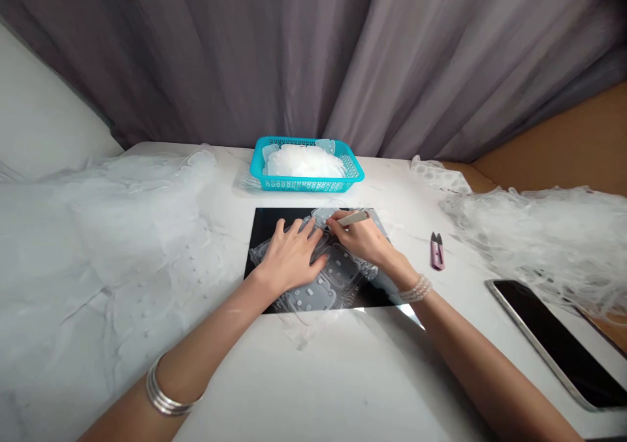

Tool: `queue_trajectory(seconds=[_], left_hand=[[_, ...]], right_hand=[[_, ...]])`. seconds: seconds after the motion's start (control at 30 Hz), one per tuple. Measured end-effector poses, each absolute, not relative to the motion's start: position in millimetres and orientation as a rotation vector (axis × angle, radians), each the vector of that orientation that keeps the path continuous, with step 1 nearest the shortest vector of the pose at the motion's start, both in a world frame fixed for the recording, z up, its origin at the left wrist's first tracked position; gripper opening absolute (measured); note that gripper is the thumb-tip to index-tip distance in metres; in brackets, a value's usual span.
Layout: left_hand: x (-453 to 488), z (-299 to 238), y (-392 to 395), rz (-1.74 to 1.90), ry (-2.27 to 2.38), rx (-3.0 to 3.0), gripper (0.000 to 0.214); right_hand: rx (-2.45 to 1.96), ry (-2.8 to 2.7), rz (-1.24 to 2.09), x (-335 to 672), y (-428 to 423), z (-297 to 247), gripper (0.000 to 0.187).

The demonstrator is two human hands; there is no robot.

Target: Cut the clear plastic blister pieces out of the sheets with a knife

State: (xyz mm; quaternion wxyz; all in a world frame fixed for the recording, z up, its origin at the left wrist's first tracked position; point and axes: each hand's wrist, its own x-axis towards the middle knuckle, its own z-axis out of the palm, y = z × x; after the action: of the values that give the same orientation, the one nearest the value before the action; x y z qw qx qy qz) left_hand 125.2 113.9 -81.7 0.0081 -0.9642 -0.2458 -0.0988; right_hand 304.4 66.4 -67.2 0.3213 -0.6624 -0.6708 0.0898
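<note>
"Two bare hands meet over a clear sheet (341,267) on a black mat (263,224), mid-table. How are they placed?"

"The left hand (289,257) is palm down, fingers spread and slightly arched, resting on the sheet and gripping nothing that I can see. The right hand (363,238) is curled, thumb and fingers pinched around a pale pen (353,219) near the sheet's far edge. The pen's tip is too small to make out."

"How might the sheet handle?"

"It looks light, thin and bendy, probably slippery on the glossy mat, and likely to tear at its ragged edges. I would steady the broad, smooth shapes with a flat hand and lift from two sides. Whether it is one layer or several, I cannot tell."

"And around it?"

"Beyond the mat, a blue basket (308,185) holds translucent pieces (304,161). To the right lie pink snips (437,254) and, nearer, a phone (563,344)."
</note>
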Motion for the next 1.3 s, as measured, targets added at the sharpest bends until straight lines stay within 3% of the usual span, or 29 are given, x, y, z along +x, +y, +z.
queue_trajectory(seconds=[0.33, 0.5, 0.67, 0.8, 1.07, 1.3], left_hand=[[124.7, -81.0, 115.5, -0.286, -0.739, -3.026, 0.054], [122.8, -92.2, 120.7, -0.364, -0.679, -3.019, 0.055], [121.9, -114.1, 130.3, -0.494, -0.679, -3.069, 0.058], [121.0, -118.5, 132.4, -0.427, -0.674, -3.067, 0.059], [120.7, -105.4, 126.0, -0.316, -0.744, -3.098, 0.060], [120.8, -94.1, 122.7, -0.525, -0.895, -3.377, 0.058]], right_hand=[[-1.674, -1.840, 0.178, 301.5, 75.7, -85.4, 0.032], [-1.759, -1.913, 0.225, 288.7, 74.1, -85.3, 0.018], [-1.828, -1.837, 0.319, 275.6, 74.5, -87.1, 0.019], [-1.739, -1.597, 0.480, 302.7, 84.0, -80.4, 0.016], [-1.539, -0.710, 0.725, 469.7, 53.2, -55.1, 0.015], [-1.332, -0.602, 0.939, 447.0, 62.1, -33.7, 0.014]])
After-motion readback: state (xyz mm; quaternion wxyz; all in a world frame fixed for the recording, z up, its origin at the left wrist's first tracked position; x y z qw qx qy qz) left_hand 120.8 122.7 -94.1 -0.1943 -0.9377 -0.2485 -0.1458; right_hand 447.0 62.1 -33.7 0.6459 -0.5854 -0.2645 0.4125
